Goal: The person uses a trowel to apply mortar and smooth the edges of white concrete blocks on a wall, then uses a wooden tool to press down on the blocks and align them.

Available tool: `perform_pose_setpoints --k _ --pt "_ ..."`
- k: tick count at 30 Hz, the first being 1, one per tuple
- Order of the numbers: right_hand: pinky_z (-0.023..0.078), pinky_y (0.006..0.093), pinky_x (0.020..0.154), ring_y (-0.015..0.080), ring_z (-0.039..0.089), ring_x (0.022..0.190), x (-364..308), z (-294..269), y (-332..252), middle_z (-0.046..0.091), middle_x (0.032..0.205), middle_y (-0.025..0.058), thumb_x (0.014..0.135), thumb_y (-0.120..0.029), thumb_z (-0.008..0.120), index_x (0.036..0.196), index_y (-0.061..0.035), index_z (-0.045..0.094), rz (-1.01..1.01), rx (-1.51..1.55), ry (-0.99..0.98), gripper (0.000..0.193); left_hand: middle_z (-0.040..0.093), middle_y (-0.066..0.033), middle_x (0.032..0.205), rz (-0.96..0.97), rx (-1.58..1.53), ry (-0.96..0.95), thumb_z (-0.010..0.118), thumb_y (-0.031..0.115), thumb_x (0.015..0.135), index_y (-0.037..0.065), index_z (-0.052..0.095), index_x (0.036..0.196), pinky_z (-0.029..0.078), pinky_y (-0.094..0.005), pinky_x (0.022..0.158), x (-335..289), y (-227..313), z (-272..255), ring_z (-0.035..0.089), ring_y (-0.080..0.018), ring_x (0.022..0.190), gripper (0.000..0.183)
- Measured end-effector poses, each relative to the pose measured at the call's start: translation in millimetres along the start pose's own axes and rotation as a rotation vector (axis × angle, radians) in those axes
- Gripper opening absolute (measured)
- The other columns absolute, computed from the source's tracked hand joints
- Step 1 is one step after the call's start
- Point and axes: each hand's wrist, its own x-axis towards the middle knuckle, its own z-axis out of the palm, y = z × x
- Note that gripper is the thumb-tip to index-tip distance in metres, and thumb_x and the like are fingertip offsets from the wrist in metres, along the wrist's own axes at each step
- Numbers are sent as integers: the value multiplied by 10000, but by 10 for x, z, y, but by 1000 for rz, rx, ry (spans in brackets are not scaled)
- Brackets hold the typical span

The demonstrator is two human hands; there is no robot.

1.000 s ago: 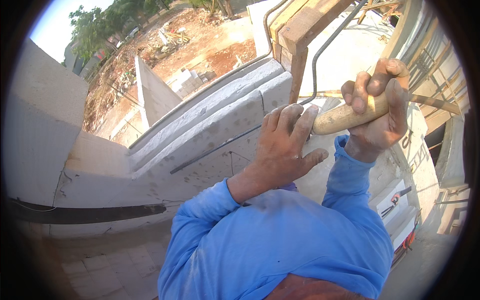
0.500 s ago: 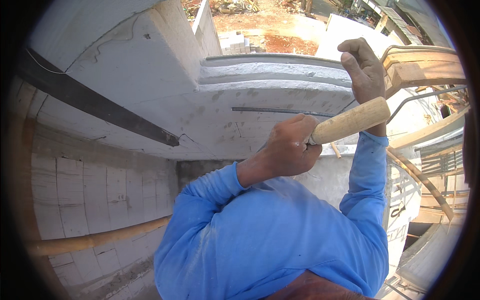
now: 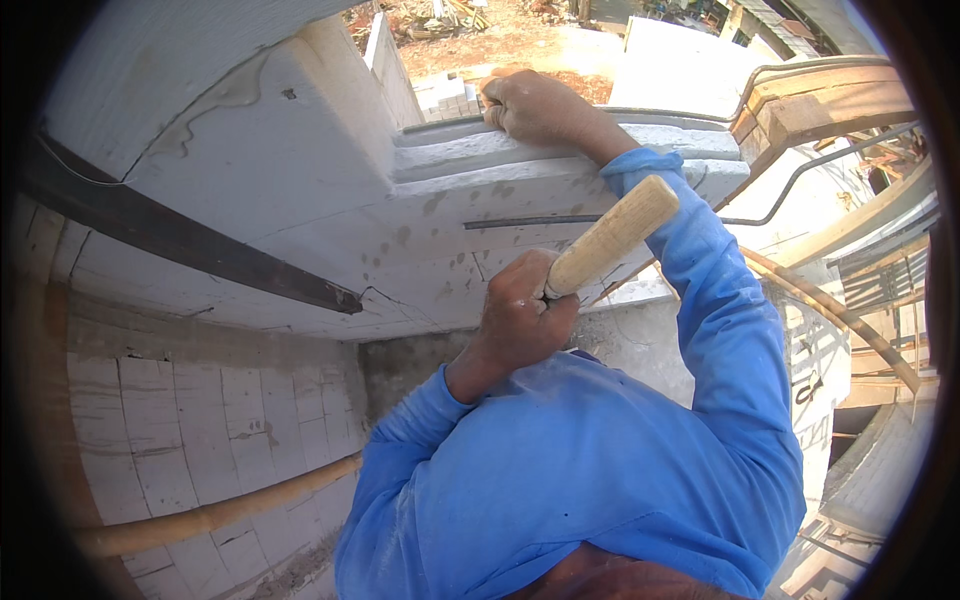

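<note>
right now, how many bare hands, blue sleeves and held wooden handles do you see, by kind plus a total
Left hand and right hand: 2
Left sleeve and right sleeve: 2
Wooden handle: 1
Total: 5

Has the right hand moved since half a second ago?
Yes, the right hand has moved left, away from the timber beam, and is now over the white ledge.

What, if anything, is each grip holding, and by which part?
Left grip: a wooden handle, held at its lower-left end; anything beyond is hidden. Right grip: curled; whether it holds anything cannot be told.
</note>
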Motion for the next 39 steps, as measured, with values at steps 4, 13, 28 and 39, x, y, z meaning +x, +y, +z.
perform_pose_setpoints --k 4,13,28,39 --pt "477 459 756 379 612 835 -82 74 33 593 920 195 885 -136 551 891 3 578 -63 -49 147 142 569 -167 722 38 40 -31 602 -27 667 -7 569 814 459 -387 580 -28 -63 -33 578 -326 637 152" --pt "489 469 759 405 619 841 116 39 -56 549 976 197 852 -133 577 932 30 555 -53 -65 126 183 544 -119 642 -83 -2 -18 603 -29 683 -16 562 780 434 -348 514 -138 -162 -118 535 -240 533 106" --pt "435 456 863 373 591 963 23 -54 -67 544 1048 176 874 -306 598 931 19 667 30 1 11 337 583 -48 659 -148 -22 -19 587 -34 721 6 551 764 424 -265 528 -176 -178 -152 501 -99 567 69" --pt "453 472 837 391 603 942 28 -12 -74 539 1092 202 874 -252 601 929 45 662 77 25 48 307 574 -41 686 -203 -62 -10 581 -38 716 13 552 762 432 -267 588 -223 -163 -221 521 -116 623 74"
